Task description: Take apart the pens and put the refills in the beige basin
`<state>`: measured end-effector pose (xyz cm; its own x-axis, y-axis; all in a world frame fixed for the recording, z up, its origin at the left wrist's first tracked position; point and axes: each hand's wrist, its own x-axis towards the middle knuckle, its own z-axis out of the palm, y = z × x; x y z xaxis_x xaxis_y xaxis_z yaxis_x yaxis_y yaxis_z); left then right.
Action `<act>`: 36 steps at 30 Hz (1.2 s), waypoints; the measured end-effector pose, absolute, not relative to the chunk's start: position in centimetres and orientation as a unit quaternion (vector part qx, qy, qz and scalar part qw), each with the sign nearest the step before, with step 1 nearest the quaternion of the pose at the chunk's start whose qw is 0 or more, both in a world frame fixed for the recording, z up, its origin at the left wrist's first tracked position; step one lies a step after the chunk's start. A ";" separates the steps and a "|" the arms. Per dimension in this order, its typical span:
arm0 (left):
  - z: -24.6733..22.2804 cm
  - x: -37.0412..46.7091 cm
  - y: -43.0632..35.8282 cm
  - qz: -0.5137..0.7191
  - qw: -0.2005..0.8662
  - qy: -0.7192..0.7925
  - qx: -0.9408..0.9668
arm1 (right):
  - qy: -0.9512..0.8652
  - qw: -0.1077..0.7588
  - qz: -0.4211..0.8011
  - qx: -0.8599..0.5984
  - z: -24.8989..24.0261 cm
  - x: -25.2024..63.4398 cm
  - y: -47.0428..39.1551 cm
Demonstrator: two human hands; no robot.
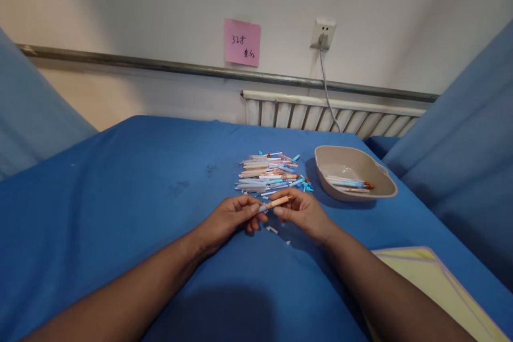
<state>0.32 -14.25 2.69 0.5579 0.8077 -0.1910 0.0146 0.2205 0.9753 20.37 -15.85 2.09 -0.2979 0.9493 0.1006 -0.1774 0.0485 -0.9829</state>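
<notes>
An orange-and-white pen (276, 203) is held between both hands above the blue cloth. My left hand (233, 217) pinches its pale left end between thumb and fingers. At the pen's orange right end, my right hand (301, 212) grips it with thumb and fingers. Just beyond the hands lies a pile of pens and pen parts (264, 173) in white, orange and blue. Small blue pieces (308, 187) sit at the pile's right side. A few small white pieces (272, 230) rest on the cloth below the pen.
To the right stands a beige basin (380, 184) with several pens inside. A yellow cloth (436, 283) lies at the lower right, partly under the right forearm. Behind the blue-covered table (140, 171) are a radiator (296, 112), a metal rail and a wall socket. Blue curtains hang at both sides.
</notes>
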 end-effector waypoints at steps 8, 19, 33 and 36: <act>2.8 0.9 -15.0 0.247 0.696 0.344 0.581 | -0.579 0.492 0.538 -0.367 2.3 19.0 -16.6; 3.5 1.5 -15.3 0.245 0.660 0.361 0.612 | -0.617 0.449 0.426 -0.485 0.9 17.5 -16.6; 3.6 0.6 -14.1 0.301 0.609 0.435 0.592 | -0.747 0.134 0.026 -0.650 3.5 24.8 -15.6; 3.5 0.5 -14.0 0.291 0.592 0.435 0.613 | -0.749 0.058 -0.001 -0.660 3.1 25.1 -15.8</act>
